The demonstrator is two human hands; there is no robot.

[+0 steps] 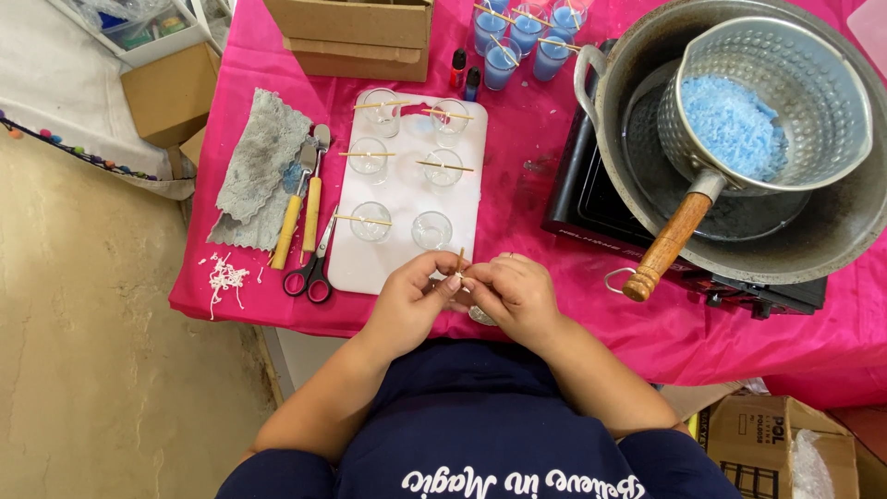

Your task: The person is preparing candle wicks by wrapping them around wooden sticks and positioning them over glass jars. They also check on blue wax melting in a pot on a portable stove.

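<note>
Both hands, left hand (411,296) and right hand (513,294), pinched the stick (460,261) low centre, so I kept it level over the empty glass (431,229).

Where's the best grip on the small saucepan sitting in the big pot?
Take the saucepan by its wooden handle, coming from the near, table-edge side. The handle slopes down over the big pot's rim toward the person, clear of the blue wax, and its free end gives a hand room to wrap it.
</note>
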